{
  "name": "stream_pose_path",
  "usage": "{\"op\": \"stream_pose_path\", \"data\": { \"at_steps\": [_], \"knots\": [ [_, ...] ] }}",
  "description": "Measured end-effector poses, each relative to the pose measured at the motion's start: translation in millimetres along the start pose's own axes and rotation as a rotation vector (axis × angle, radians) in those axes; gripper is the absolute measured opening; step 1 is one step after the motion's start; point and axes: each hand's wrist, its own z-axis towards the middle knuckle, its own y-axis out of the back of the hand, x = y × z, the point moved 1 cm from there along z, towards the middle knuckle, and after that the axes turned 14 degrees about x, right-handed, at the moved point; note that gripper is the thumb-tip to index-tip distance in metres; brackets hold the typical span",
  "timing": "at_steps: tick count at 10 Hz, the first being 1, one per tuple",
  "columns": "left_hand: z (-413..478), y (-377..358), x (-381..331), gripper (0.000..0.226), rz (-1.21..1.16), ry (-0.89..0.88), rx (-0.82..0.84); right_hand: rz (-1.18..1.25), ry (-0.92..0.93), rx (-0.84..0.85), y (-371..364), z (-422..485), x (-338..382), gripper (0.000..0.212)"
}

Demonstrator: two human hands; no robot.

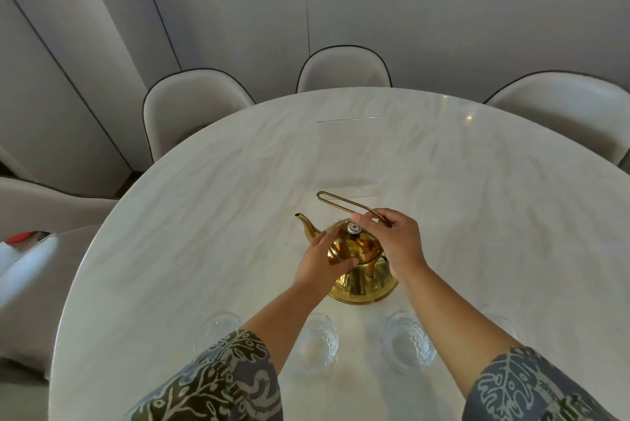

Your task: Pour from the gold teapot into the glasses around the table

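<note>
A round white marble-look table (443, 182) fills the middle and lower frame, ringed along its upper edge by pale upholstered chairs with dark piping (191, 107).

Just below centre stands the polished gold metal teapot (361, 279), upright on the tabletop, its lid topped by a small silver knob (353, 228). Its curved spout (306, 226) points toward the upper left, and its long thin wire handle (344, 201) runs from upper left to lower right above the lid.

The right hand (395, 243) pinches the right end of that handle between thumb and fingers, a narrow closed grip. The left hand (324, 258) is curled loosely against the pot's left shoulder, steadying it; whether it truly clamps the body cannot be told.

Along the lower frame sit clear cut-pattern glasses in a row: one at lower left (218, 327), one left of centre (318, 340), one right of centre (407, 344).

The glasses lie nearer the person than the pot, opposite the spout's direction, so pouring likely calls for lifting by the handle and swinging the spout round toward them.
</note>
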Motion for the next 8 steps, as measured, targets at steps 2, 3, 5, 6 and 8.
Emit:
{"op": "stream_pose_path", "data": {
  "at_steps": [2,3,5,6,8],
  "knots": [
    [-1.0,-0.8,1.9,0.073,0.036,0.004,0.002,0.004,-0.016,-0.005,-1.4,0.7,-4.5,0.024],
    [-1.9,-1.8,0.8,0.074,0.057,0.004,0.012,-0.012,-0.022,-0.027,1.3,0.7,-8.9,0.025],
    [-4.8,-3.1,-2.2,0.073,0.069,0.011,0.012,-0.096,-0.007,0.004,1.7,-0.2,-7.8,0.026],
    [-9.5,-3.7,-2.6,0.071,0.071,0.030,0.017,-0.205,0.004,0.063,3.8,-2.8,-4.9,0.035],
    [-43.6,5.9,-12.3,0.065,0.077,0.016,-0.034,-0.390,0.004,0.015,8.8,-19.1,21.1,0.042]
  ]
}}
